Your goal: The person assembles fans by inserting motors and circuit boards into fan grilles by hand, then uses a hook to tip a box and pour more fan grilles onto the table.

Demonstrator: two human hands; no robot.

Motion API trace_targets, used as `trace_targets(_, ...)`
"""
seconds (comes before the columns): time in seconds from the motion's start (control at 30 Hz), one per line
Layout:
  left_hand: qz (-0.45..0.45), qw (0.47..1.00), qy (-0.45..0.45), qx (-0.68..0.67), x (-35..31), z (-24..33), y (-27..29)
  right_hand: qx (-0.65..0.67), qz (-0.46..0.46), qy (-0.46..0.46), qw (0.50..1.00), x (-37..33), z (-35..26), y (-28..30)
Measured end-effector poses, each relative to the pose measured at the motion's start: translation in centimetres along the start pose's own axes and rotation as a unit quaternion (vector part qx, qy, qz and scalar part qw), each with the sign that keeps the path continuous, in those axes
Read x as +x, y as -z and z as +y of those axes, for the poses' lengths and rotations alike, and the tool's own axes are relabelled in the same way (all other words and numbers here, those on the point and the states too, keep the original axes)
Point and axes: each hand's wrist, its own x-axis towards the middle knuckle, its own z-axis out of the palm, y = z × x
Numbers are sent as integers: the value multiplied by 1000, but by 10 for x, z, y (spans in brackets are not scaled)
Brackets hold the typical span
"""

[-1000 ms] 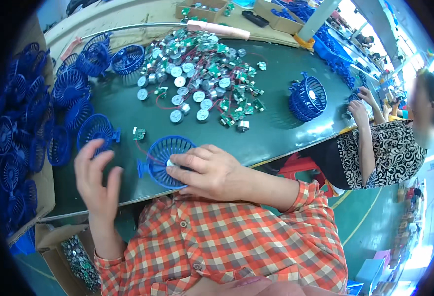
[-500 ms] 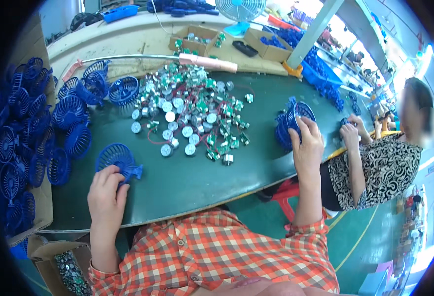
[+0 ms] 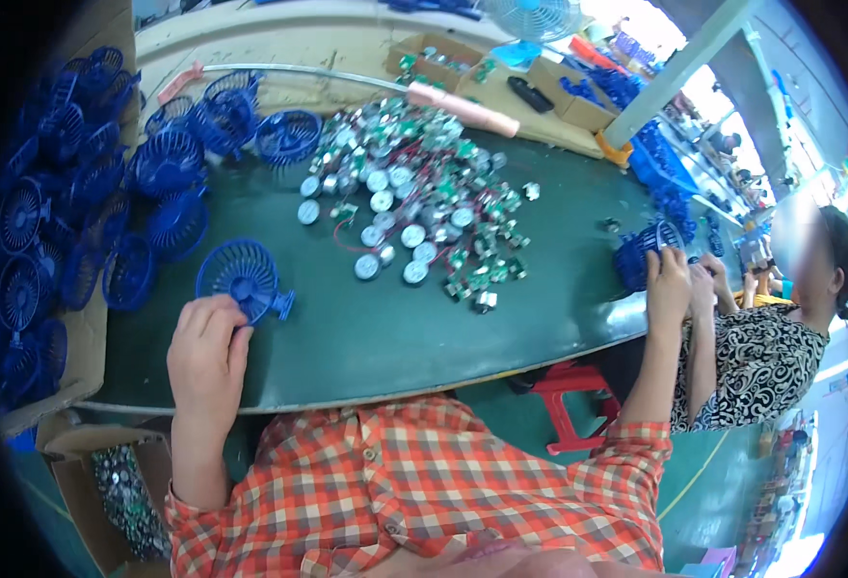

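A blue fan shell (image 3: 239,274), no motor showing, is pinched at its edge by my left hand (image 3: 206,352). My right hand (image 3: 670,284) touches a cluster of shells (image 3: 631,265), its grip unclear; these appear done. Plenty waits: wired motors (image 3: 414,207) between my hands, a loaded carton (image 3: 89,361) beyond my left.

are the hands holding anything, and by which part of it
Left hand: a blue fan cover, by its near rim. Right hand: fingers at the rim of the stacked covers, but whether gripping cannot be told.
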Motion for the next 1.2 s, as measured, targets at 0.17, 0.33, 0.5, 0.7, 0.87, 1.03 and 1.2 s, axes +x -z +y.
trace_targets(0.17,24,998,-29,52,-1,-1,6,-29,86,42,995,-3,-27,6)
trace_targets(0.33,74,992,-40,92,7,-9,8,197,43,149,968,-31,-132,38)
trace_targets(0.5,40,997,-37,61,2,12,-7,346,-74,305,884,-25,-238,59)
trace_targets(0.7,-10,999,-28,29,-12,8,-9,338,-124,427,830,2,-316,45)
trace_targets(0.87,-1,998,-60,20,-20,3,-10,261,-116,486,826,19,-377,17)
trace_targets(1.03,-29,994,-88,-50,-16,3,-9,219,-131,498,829,21,-411,-1)
trace_targets(1.2,-49,981,-119,-143,-16,0,-4,325,-75,500,800,28,-419,34)
